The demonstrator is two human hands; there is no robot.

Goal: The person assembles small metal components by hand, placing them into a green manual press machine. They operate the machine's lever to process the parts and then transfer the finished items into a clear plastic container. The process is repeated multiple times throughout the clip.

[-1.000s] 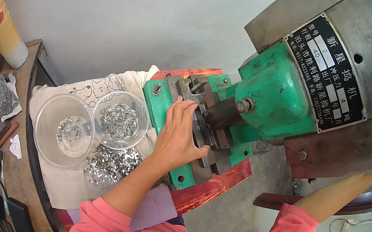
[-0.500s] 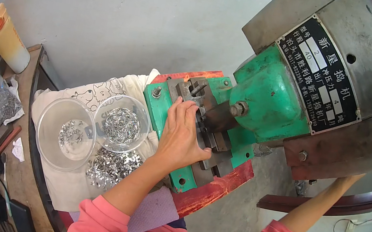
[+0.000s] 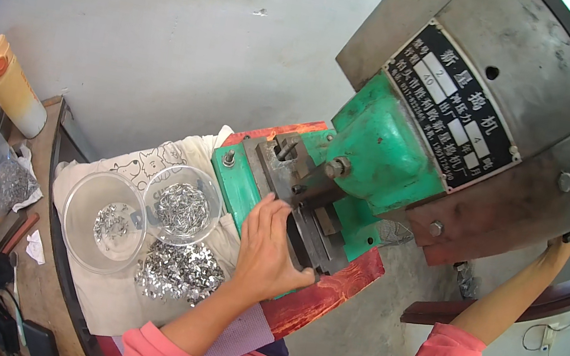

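My left hand is at the near-left edge of the dark steel die on a green press bed. Its fingers are stretched out and the thumb is spread, with nothing seen between them; whether the fingertips touch the die is unclear. The green and grey bench press looms over the die, its dark ram low above the tooling. My right forearm reaches up at the right behind the press head, which hides that hand.
Left of the bed, a cloth carries a clear tub with a few small metal pieces, another tub of shiny parts and a loose metal heap. A wooden desk holds a yellow bottle, a plastic bag and tools.
My left hand has drawn back a little from the die toward me. My right forearm has reached farther up and right along the press, and the whole view has shifted slightly.
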